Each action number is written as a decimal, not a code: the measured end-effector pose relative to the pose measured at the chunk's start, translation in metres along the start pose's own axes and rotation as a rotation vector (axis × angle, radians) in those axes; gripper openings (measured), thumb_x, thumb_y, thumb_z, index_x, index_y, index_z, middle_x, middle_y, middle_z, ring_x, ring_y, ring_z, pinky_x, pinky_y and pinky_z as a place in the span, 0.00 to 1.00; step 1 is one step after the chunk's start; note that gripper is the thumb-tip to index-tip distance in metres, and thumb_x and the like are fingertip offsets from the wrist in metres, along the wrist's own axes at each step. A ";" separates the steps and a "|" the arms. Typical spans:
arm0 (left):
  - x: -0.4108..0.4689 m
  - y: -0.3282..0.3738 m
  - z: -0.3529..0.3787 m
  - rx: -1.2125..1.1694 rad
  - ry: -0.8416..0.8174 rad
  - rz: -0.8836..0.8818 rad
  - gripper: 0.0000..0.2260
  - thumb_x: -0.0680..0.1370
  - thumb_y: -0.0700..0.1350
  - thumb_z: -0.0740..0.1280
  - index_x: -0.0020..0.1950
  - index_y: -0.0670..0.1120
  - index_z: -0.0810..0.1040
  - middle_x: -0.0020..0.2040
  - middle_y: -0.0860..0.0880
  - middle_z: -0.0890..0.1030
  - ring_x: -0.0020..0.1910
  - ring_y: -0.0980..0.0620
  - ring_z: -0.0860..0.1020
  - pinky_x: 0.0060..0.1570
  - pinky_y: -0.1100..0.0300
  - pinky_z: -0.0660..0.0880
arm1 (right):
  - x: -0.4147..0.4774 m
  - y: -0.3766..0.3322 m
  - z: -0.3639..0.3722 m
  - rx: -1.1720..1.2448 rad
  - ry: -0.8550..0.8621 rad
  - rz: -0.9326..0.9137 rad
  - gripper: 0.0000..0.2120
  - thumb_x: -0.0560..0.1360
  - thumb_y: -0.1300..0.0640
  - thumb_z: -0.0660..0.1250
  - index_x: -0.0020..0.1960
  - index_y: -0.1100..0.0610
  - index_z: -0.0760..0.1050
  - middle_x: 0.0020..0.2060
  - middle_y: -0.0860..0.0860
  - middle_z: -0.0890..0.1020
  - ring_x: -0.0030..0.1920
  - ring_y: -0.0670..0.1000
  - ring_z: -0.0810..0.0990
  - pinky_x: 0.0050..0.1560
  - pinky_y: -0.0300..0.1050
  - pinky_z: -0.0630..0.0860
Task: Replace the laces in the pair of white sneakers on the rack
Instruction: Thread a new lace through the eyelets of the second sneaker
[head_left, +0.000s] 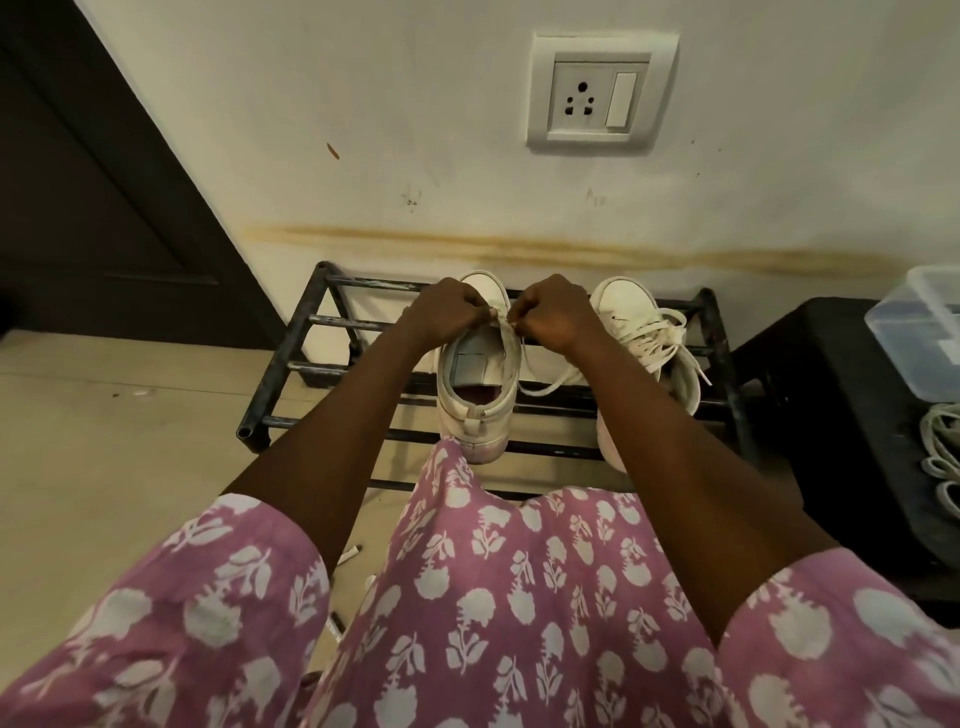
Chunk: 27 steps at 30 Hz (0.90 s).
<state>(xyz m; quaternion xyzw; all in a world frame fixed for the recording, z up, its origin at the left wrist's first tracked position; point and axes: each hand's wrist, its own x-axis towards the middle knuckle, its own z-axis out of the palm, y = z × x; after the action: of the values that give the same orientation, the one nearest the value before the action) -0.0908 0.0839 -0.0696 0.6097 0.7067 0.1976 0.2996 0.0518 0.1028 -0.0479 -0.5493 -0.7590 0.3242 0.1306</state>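
Observation:
Two white sneakers stand on a black metal rack (291, 365) against the wall. Over the left sneaker (476, 402), my left hand (448, 310) and my right hand (551, 313) are curled close together, each pinching part of its white lace (545, 383) near the tongue. A loose end of that lace trails right across the rack bars. The right sneaker (626, 306) has a lace threaded through it, with loose ends falling over its side. My right forearm covers part of it.
A black low table (831, 395) stands to the right, carrying a clear plastic box (922, 332) and a bundle of white laces (943, 447). A dark door (93, 208) is at the left. A wall socket (600, 93) sits above. Small bits lie on the floor by my knees.

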 end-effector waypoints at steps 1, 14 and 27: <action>0.000 0.000 0.000 0.002 -0.001 0.001 0.13 0.78 0.46 0.65 0.54 0.39 0.82 0.55 0.41 0.81 0.55 0.44 0.77 0.47 0.60 0.67 | 0.000 0.001 0.000 0.014 0.005 0.021 0.09 0.71 0.67 0.69 0.50 0.64 0.82 0.48 0.59 0.84 0.50 0.57 0.82 0.51 0.43 0.77; -0.002 -0.004 -0.008 -0.057 -0.026 0.034 0.11 0.79 0.44 0.64 0.55 0.39 0.81 0.52 0.41 0.81 0.52 0.44 0.77 0.45 0.61 0.66 | 0.007 0.044 -0.114 -0.319 0.269 0.440 0.02 0.75 0.65 0.62 0.44 0.61 0.70 0.40 0.62 0.69 0.46 0.55 0.70 0.31 0.40 0.61; -0.001 -0.006 -0.006 -0.018 -0.008 0.044 0.12 0.79 0.45 0.63 0.52 0.39 0.81 0.50 0.40 0.81 0.45 0.49 0.74 0.39 0.61 0.66 | -0.004 -0.001 -0.019 -0.104 -0.072 -0.036 0.11 0.69 0.62 0.72 0.52 0.61 0.83 0.50 0.55 0.84 0.52 0.52 0.80 0.46 0.36 0.68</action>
<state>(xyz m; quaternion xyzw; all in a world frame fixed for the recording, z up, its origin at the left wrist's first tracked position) -0.0993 0.0825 -0.0692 0.6233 0.6901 0.2078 0.3035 0.0635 0.1053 -0.0323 -0.5295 -0.7888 0.3015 0.0805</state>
